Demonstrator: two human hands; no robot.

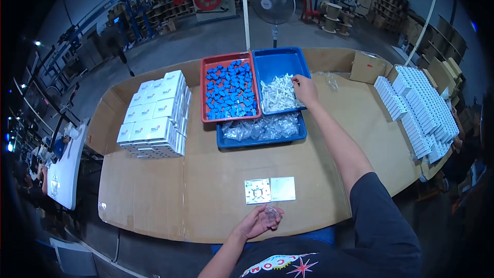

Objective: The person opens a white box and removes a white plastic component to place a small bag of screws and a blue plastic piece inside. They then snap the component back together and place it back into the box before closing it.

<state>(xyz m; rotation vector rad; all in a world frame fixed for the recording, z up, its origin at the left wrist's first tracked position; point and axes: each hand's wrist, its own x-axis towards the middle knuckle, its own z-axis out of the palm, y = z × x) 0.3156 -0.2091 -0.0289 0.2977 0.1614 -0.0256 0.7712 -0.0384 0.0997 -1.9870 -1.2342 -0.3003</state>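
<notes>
With hands apart, clear plastic [270, 216] was cupped at 6 o'clock by the left hand [253, 223], apparently against slipping, while white pieces [278, 94] were reached at 12 o'clock by the right hand [305, 92], its hold indeterminable.

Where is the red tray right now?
In the head camera's view, the red tray sits just left of centre, between the stacked white boxes and the blue tray of white pieces.

Left hand [261, 221]: holding clear plastic piece [270, 215] near two white plates [270, 190] | right hand [304, 90]: at small white parts [279, 93], blue tray [281, 64] | red tray [204, 90]: blue pieces [231, 90]
</notes>
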